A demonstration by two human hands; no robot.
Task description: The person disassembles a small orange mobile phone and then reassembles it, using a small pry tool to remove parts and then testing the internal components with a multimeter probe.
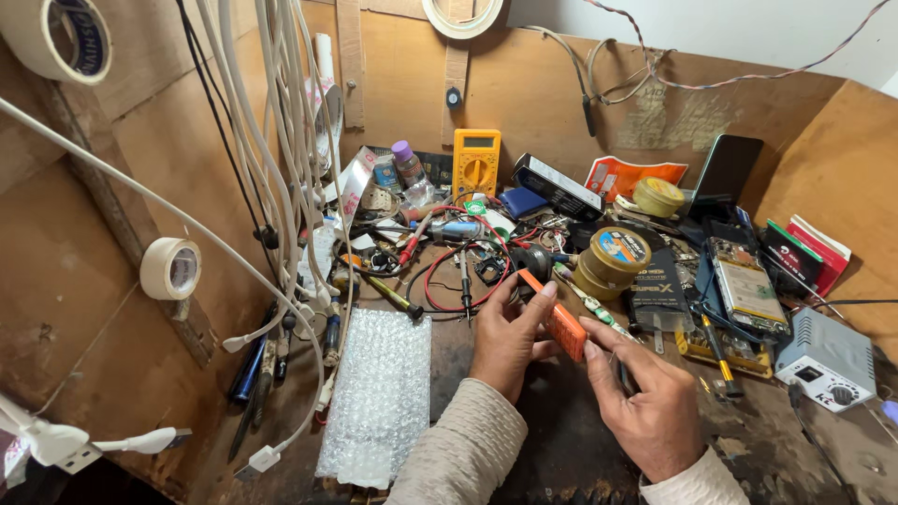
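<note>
While you worked: both hands shared one orange block (564, 325).
Left hand (505, 341): fingers gripped its end, steadying it.
Right hand (645, 402): fingers pinched its side, above the worktop (561, 440) front edge.

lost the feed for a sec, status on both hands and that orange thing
Left hand grips orange block. Right hand touches its near end, holding a thin tool. Round tins and red wire close behind.

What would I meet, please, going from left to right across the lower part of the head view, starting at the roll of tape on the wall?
Roll of tape → bubble wrap sheet → left hand → orange flat piece held between both hands → right hand → grey box with a dial.
</note>
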